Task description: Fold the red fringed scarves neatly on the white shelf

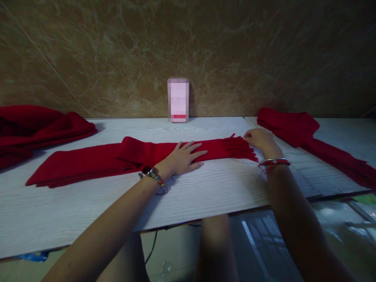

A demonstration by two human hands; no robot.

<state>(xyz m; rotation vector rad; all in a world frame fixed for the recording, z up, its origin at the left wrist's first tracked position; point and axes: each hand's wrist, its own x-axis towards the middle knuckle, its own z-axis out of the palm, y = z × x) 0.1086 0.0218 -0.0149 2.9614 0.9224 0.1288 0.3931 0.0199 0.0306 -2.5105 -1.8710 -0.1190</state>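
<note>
A red scarf (88,164) lies lengthwise across the white wood-grain table, folded in layers at its left part, with a loose fold standing up near its middle. My left hand (185,156) rests flat on the scarf, fingers spread, a ring on one finger. At the scarf's right end is a fringe (239,149) of red strands. There my right hand (260,140) has its fingertips pinched together on the upper edge of the fringe. Any strand between those fingertips is too small to make out clearly.
Another red scarf (288,125) with a fringe lies folded at the right. Bunched red cloth (44,125) sits at the far left. A phone (178,100) leans upright against the brown marbled wall (117,51). The table's front edge (188,221) is above my legs.
</note>
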